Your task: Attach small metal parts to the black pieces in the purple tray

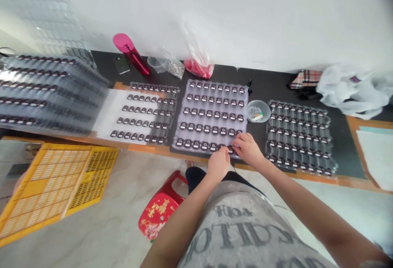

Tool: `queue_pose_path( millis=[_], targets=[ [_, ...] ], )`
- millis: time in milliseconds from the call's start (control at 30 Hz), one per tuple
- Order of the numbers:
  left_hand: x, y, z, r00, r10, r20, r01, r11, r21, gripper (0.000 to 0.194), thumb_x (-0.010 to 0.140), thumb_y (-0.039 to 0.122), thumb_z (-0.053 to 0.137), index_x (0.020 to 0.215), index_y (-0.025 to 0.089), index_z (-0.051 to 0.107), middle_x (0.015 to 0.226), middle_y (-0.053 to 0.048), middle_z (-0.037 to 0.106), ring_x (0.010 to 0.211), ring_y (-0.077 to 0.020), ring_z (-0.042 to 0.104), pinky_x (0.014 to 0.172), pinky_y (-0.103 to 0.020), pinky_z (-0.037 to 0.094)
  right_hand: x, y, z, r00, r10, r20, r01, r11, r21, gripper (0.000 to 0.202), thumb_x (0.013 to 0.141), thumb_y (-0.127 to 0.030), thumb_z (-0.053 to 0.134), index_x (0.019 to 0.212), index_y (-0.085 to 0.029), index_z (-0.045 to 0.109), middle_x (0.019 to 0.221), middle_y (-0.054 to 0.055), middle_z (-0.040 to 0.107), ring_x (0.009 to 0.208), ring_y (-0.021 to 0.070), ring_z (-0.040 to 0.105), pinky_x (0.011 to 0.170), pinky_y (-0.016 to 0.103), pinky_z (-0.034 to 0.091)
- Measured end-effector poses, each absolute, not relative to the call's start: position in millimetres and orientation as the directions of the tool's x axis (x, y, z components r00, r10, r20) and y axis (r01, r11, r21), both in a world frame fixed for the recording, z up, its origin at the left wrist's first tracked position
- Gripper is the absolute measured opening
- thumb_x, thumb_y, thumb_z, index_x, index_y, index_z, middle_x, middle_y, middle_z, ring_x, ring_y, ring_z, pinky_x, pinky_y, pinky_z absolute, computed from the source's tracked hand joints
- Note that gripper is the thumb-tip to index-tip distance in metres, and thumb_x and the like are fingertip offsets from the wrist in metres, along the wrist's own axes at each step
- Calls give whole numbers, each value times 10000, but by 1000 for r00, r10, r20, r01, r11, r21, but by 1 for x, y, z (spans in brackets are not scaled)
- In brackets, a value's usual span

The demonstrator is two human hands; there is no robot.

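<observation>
A clear plastic tray [201, 106] in front of me bears rows of small black parts [209, 113], each with a pale mark. At its near right corner, my left hand [219, 163] has its fingers closed against a small black part [230, 149] in the nearest row. My right hand [249, 149] bends over the same corner from the right, its fingers pressed together; what they hold is hidden. Just beyond that hand stands a round clear tub [266, 111] with small clear pieces and an orange-and-white item inside.
Filled trays lie left [159, 114] and right [299, 137]; a tall tray stack [82, 92] stands far left. Behind are a pink bottle [135, 59], a bag with red contents [199, 68] and white plastic bags [350, 88]. Below stand a yellow crate [58, 182] and red stool [159, 206].
</observation>
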State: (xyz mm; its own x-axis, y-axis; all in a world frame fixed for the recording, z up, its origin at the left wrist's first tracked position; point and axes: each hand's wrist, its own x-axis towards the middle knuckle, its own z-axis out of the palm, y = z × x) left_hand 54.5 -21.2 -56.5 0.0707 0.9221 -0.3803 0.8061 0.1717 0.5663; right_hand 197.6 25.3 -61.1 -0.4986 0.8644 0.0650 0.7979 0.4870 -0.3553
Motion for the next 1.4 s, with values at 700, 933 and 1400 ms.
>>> queue_pose_path(
  millis=[700, 933, 1400],
  targets=[
    [55, -21, -57, 73, 920, -384, 804, 173, 568, 283, 893, 228, 307, 1023, 215, 558, 889, -68, 677, 845, -196, 629, 764, -289, 439, 195, 25, -65, -500, 866, 30, 821, 485, -301, 66, 757, -154, 570, 761, -174, 632, 841, 65, 559, 825, 196, 449, 758, 300, 347],
    [55, -21, -58, 70, 924, -376, 802, 172, 572, 278, 890, 235, 316, 1021, 216, 560, 894, -62, 678, 845, -197, 630, 770, -290, 440, 196, 27, -64, -503, 864, 27, 813, 484, -324, 75, 752, -145, 563, 771, -168, 632, 835, 65, 556, 817, 193, 450, 756, 300, 344],
    [55, -22, -60, 61, 923, -381, 814, 175, 554, 292, 899, 256, 304, 1027, 216, 563, 888, -65, 678, 842, -194, 630, 761, -283, 440, 195, 24, -66, -498, 865, 57, 818, 491, -300, 90, 765, -154, 548, 755, -169, 636, 820, 65, 559, 809, 188, 443, 753, 288, 341]
  ],
)
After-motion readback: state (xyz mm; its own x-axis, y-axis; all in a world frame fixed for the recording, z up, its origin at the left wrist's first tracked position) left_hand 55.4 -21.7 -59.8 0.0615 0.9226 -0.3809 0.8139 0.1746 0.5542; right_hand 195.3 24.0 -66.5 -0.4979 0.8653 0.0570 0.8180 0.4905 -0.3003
